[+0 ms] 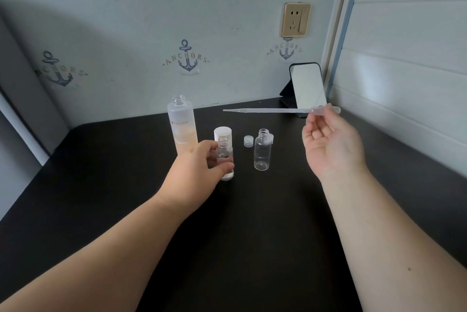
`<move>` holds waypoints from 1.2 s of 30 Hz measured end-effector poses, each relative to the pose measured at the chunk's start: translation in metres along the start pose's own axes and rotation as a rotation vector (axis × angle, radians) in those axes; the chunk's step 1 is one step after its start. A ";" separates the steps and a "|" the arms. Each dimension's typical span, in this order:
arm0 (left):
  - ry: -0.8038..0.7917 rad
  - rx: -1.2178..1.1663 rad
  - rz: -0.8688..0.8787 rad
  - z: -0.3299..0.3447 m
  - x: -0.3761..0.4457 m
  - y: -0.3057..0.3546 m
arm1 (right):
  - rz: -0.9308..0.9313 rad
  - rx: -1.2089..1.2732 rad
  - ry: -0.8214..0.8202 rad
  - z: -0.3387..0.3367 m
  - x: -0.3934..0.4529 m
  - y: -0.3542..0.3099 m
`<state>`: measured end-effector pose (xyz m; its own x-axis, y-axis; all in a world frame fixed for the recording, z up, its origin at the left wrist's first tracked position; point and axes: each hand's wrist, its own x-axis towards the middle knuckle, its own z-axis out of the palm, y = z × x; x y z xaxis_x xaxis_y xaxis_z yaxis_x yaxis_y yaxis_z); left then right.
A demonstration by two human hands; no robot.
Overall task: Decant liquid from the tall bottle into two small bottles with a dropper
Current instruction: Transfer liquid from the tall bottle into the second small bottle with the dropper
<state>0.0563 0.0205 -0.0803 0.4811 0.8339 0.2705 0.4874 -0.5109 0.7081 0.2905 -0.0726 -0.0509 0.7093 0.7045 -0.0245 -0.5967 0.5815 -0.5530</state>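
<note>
The tall frosted bottle (182, 126) stands uncapped on the dark table (101, 185), with pale liquid in its lower part. My left hand (199, 170) grips a small clear bottle (225, 157) that stands upright with some liquid at the bottom. To its right a second small clear bottle (262, 150) stands open and looks empty. My right hand (328, 142) pinches the bulb end of a clear plastic dropper (275, 110), which lies level in the air with its tip pointing left, above the small bottles.
A white cap (223, 133) stands behind the held bottle. A small clear screw cap (248, 140) sits left of the second small bottle. A black-framed mirror (307, 89) leans at the back right corner. Walls close the table at the back and right.
</note>
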 end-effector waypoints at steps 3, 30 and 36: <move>-0.011 0.012 -0.051 0.005 0.004 0.006 | 0.015 0.023 0.008 -0.001 0.001 0.003; 0.080 0.254 -0.177 0.007 0.004 0.030 | 0.063 0.046 0.018 -0.007 0.004 0.008; 0.062 0.164 -0.012 0.019 -0.008 0.050 | 0.066 0.054 0.030 -0.006 0.004 0.007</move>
<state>0.0908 -0.0157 -0.0595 0.4312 0.8488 0.3059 0.6079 -0.5239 0.5967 0.2910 -0.0684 -0.0603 0.6785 0.7297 -0.0847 -0.6609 0.5560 -0.5040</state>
